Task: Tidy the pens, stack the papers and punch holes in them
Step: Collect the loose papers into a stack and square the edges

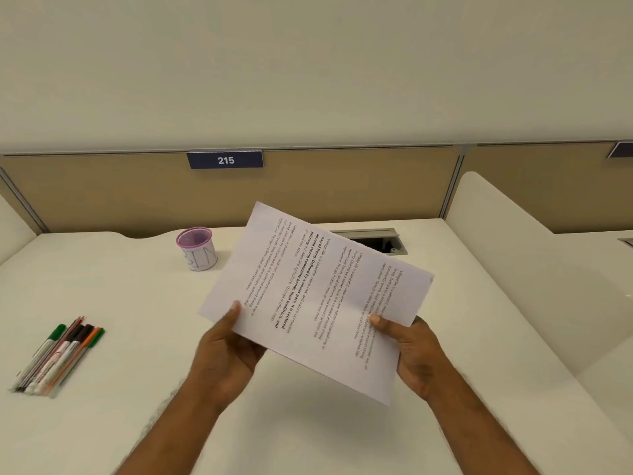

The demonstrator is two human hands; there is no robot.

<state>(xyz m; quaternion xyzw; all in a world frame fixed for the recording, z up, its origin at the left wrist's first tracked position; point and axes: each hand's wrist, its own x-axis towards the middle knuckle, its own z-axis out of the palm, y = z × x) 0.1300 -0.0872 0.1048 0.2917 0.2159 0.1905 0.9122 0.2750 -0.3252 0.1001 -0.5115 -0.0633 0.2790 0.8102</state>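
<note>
I hold printed white papers (315,296) lifted above the desk, tilted, with the text running sideways. My left hand (227,344) pinches their near left corner, thumb on top. My right hand (412,351) grips their near right edge, thumb on the page. A bundle of several pens (60,354) lies on the desk at the left, side by side with caps pointing away from me. A purple mesh pen cup (197,248) wrapped in white paper stands upright at the back, left of the papers. No hole punch is in view.
The white desk (137,389) ends at a tan partition with a sign reading 215 (225,160). A grey cable hatch (383,240) is set in the desk behind the papers. A white side divider (513,241) rises at the right.
</note>
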